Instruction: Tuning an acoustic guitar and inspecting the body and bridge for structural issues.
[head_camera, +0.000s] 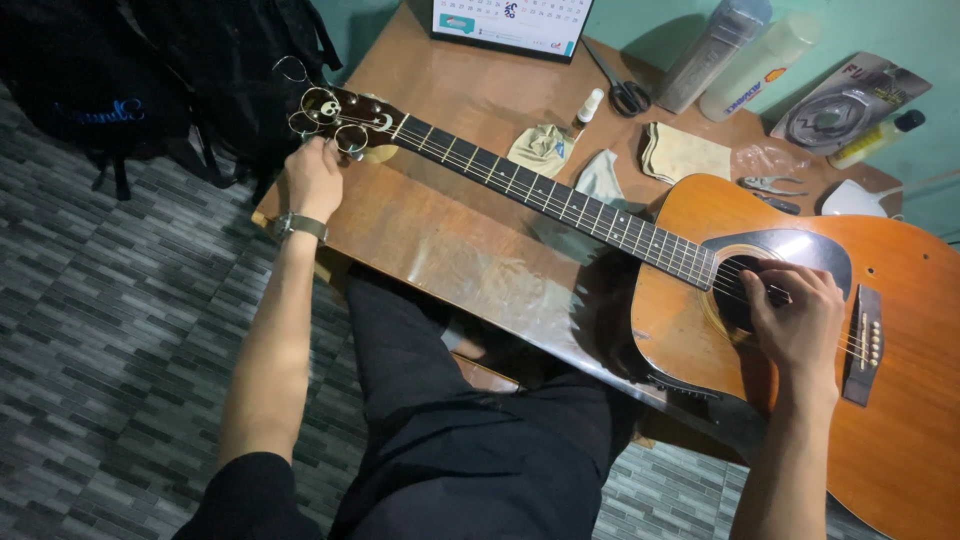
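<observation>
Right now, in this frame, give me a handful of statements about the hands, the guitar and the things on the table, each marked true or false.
1. The left hand is at the tuning pegs on the guitar headstock. True.
2. The right hand rests on the neck near the headstock. False: it is over the strings at the sound hole.
3. The acoustic guitar lies face up across the wooden table. True.
4. The scissors lie on the floor. False: they lie on the table, near the calendar.
5. A watch sits on the left wrist. True.
</observation>
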